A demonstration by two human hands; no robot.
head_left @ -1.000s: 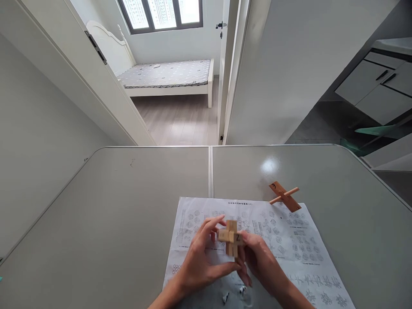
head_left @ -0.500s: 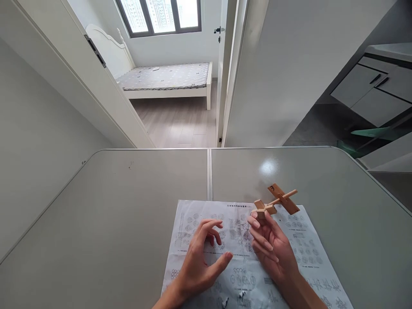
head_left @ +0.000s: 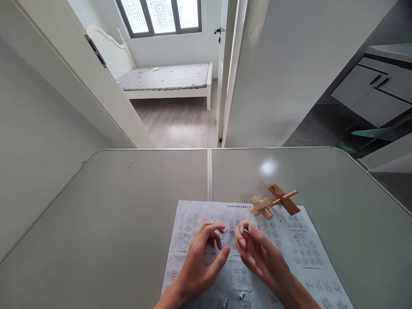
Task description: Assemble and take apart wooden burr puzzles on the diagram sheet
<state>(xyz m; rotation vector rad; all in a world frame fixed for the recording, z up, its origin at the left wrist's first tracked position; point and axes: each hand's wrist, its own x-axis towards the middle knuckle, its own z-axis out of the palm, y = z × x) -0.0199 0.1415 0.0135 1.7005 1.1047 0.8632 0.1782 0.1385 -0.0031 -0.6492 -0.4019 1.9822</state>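
The right hand point(head_left: 262, 255) has its fingers half curled, thumb close to the index; whether the tips meet or pinch something small, I cannot tell. The left hand point(head_left: 199, 262) is empty, fingers bent and thumb held away from them, over the left part of the sheet point(head_left: 309, 236).

The block point(head_left: 262, 207), a cross of interlocked pale wooden bars, lies at twelve o'clock from the right hand, apart from the fingers, by the sheet's top edge. A knuckle swung up that way could knock it round, and a pinch on one bar alone might slide that bar loose, if the fit is slack.

At one o'clock the stick point(head_left: 291, 194) crosses the slat point(head_left: 292, 207). The stick's near end is so close to the block that I cannot say whether they touch; a nudge to either could shift the other.

The sheet is creased and loose on the desk point(head_left: 154, 214): a dragging wrist could pull it, carrying the block along. Paper scraps point(head_left: 242, 295) near seven o'clock from the right hand could cling to skin.
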